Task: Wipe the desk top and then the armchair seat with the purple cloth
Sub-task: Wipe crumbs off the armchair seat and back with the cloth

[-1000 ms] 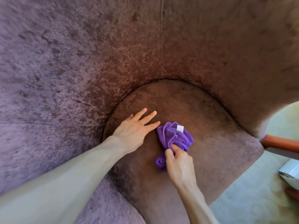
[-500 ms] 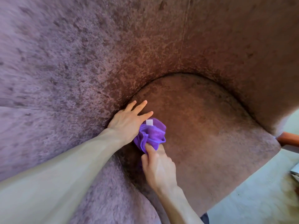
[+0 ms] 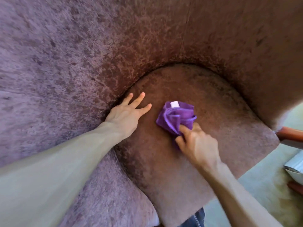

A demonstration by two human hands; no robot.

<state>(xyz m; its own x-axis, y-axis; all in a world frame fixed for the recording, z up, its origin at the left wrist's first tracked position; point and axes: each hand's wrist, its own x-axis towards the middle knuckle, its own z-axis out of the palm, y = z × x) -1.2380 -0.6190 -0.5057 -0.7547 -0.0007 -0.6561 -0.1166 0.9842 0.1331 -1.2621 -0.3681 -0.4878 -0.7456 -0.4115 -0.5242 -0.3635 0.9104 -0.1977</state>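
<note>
The bunched purple cloth (image 3: 176,117) with a small white tag lies pressed on the brown velvet armchair seat (image 3: 213,115), near its middle. My right hand (image 3: 196,145) grips the cloth's near end from below. My left hand (image 3: 126,115) rests flat on the seat's left edge, fingers spread, a short gap left of the cloth. The desk is not in view.
The armchair's tall curved backrest (image 3: 114,46) wraps around the seat on the left and far sides. A red-brown wooden bar (image 3: 290,135) and a pale object (image 3: 295,167) stand on the carpet (image 3: 262,185) at the right.
My right hand has dragged the cloth to the right, away from my left hand and toward the seat's middle. My left hand stays planted at the seat's left edge.
</note>
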